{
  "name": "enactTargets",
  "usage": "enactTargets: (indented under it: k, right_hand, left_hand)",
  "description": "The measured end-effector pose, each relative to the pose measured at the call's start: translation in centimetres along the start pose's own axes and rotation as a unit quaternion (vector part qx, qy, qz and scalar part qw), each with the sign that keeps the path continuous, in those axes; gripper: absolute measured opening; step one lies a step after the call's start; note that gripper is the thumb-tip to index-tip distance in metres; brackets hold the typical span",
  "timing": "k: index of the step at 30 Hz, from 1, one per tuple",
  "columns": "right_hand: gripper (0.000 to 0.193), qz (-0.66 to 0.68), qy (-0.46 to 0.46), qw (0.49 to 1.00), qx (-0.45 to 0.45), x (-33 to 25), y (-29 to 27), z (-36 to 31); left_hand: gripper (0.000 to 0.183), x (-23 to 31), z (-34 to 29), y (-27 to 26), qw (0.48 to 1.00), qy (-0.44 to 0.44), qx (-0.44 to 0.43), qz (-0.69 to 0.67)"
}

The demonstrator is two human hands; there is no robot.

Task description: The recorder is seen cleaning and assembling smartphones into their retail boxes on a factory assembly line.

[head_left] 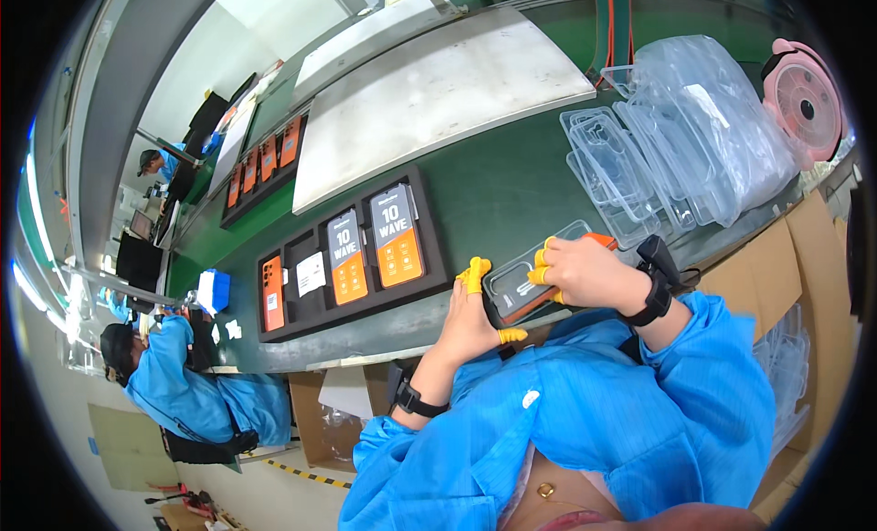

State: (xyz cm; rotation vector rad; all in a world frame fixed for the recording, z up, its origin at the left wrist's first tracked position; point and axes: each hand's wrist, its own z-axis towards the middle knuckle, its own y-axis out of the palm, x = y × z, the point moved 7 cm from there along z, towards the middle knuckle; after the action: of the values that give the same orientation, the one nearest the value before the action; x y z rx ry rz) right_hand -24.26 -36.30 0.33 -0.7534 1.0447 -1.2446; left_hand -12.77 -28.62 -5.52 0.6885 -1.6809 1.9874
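- Just right of the black phone tray (375, 304), at the near edge of the green tabletop (498, 189), sits the dark, orange-edged piece (521, 292) being worked on. Looks phone-shaped with clear plastic on it, but fingers hide part of it.
- Right hand (585, 271): the one farther from the tray, curled over that piece and holding it, with an orange end poking out past the knuckles.
- Left hand (466, 316): the one nearer the tray, thumb and forefinger spread wide around the piece's left end. Can't tell how hard it's pressing, if at all. Yellow finger covers on both hands, btw.
- Inside the tray, left to right: an orange phone (272, 294), a white slip (311, 273), then two phones with grey-and-orange front sheets (397, 234).
- Well right of the tray: a row of clear plastic shells (621, 175), a bulky clear bag (717, 120) beside them, then a pink fan (804, 106).
- Behind the tray: a big whitish board (438, 97), plus a second dark tray (292, 170) with orange phones, off to the left.
- Left of the tray: a small blue box (214, 292) and a seated co-worker (196, 376) in blue.
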Motion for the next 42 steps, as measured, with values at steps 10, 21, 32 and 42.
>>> enactTargets:
  k: [10,21,32,42]
  right_hand:
    - [0.061,0.026,0.084,0.996,-0.013,1.8,3.3,-0.2]
    - [0.097,0.130,0.074,0.978,0.146,-1.6,0.0,2.0]
    - [0.101,0.196,0.144,0.958,0.152,-0.6,-0.2,1.9]
    - [0.057,0.256,0.217,0.938,0.080,1.7,0.1,2.3]
  left_hand:
    - [0.085,1.0,-0.1,-1.1,0.991,0.044,0.120,0.032]
    - [0.116,5.4,-3.1,-7.2,0.976,0.116,0.167,-0.080]
    - [0.038,2.6,-3.0,-5.5,0.954,-0.097,0.205,-0.195]
    - [0.027,2.8,-3.1,-5.9,0.945,-0.076,0.263,-0.179]
